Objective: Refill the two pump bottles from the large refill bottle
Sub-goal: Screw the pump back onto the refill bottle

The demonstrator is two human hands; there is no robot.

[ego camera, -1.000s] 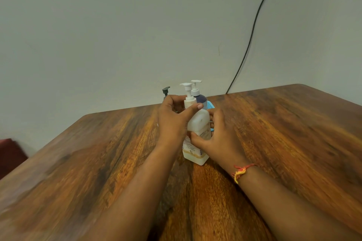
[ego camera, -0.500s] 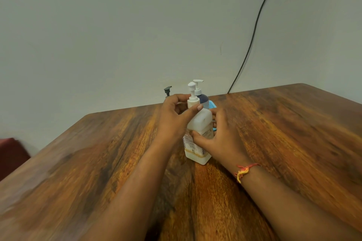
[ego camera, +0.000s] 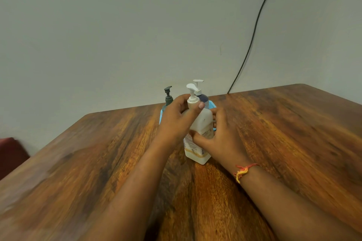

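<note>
A white pump bottle (ego camera: 202,123) with an orange-banded label stands upright on the wooden table (ego camera: 98,162). My left hand (ego camera: 176,119) grips its neck just under the white pump head, thumb across the collar. My right hand (ego camera: 219,139) wraps round the bottle's body from the right. Behind them, a dark blue bottle with a white pump (ego camera: 201,96) and a bottle with a dark grey-green pump (ego camera: 168,96) stand on a light blue tray (ego camera: 212,105), mostly hidden by my hands.
The table's far edge meets a plain grey wall. A black cable (ego camera: 252,35) runs down the wall to the table's back edge. A dark red object (ego camera: 11,154) sits off the table's left side.
The white bottle's pump head has turned, its nozzle now pointing more toward me. Both hands keep their hold. The view has shifted slightly, showing more of the grey-green pump.
</note>
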